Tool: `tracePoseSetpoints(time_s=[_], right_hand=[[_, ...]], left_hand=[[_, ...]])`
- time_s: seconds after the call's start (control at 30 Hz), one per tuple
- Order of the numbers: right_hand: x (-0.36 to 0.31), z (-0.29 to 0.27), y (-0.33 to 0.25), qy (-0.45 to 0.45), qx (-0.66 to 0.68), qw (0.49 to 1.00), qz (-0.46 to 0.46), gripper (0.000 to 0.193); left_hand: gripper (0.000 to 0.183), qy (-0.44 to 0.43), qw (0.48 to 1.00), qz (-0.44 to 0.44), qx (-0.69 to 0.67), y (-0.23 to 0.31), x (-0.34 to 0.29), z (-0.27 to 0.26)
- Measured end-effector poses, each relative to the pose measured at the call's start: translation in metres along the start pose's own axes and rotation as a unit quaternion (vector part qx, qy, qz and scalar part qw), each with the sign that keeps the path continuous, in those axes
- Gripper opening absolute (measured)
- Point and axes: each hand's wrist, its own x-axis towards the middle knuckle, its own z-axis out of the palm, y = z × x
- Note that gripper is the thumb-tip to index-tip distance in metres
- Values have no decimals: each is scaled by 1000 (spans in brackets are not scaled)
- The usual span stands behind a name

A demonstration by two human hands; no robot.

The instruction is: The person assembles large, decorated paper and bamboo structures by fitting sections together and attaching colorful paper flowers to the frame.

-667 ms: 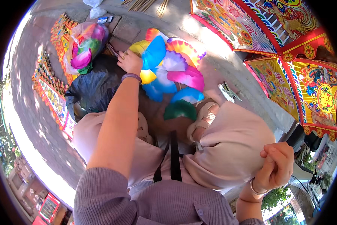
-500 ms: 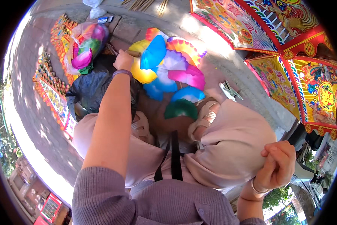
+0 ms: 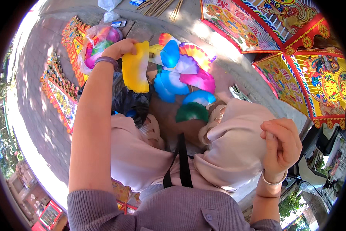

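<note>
one hand, the left (image 3: 121, 47), is closed in a pinch on the upper edge of a thin yellow scalloped sheet (image 3: 136, 71) that pales to white; gripped there, it hangs flat, probably so the frilled rim is spared. its lower end overlaps, in this view, the crumpled black plastic bag (image 3: 128, 99). just right of it, blue, violet and pink scalloped sheets (image 3: 186, 63) lie fanned over one another, likely leaving edges easy to catch. a dark green scalloped sheet (image 3: 192, 111) lies nearer the body, between two beige strappy sandals (image 3: 153, 133) that narrow the reach there. grey pavement (image 3: 226, 73) gives some room between the fan and the printed red-and-yellow lantern panels (image 3: 302, 82), whose borders limit rightward swings. the right hand (image 3: 282, 144) is half curled near the knee, nothing visible in it.
</note>
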Motion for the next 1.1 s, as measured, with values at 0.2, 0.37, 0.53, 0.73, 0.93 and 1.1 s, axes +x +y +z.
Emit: tracePoseSetpoints(time_s=[0.2, 0.37, 0.53, 0.73, 0.93, 1.1], right_hand=[[3, 6, -2, -21, -34, 998, -45, 21], [5, 8, -4, -32, -63, 997, -27, 26], [9, 6, -5, -20, -87, 996, 8, 26], [15, 6, 1, -8, -84, 996, 26, 28], [16, 10, -2, -11, -64, 998, 27, 24], [19, 12, 0, -46, -7, 999, -9, 21]], left_hand=[[41, 4, 964, -81, 254, -12, 23, 33], [43, 283, 890, 152, 324, -58, 97, 67], [47, 283, 894, 113, 328, -48, 130, 82], [37, 241, 915, 60, 319, -38, 138, 90], [23, 265, 855, 62, 441, -18, 91, 44], [27, 250, 873, 205, 366, 45, 3, -18]])
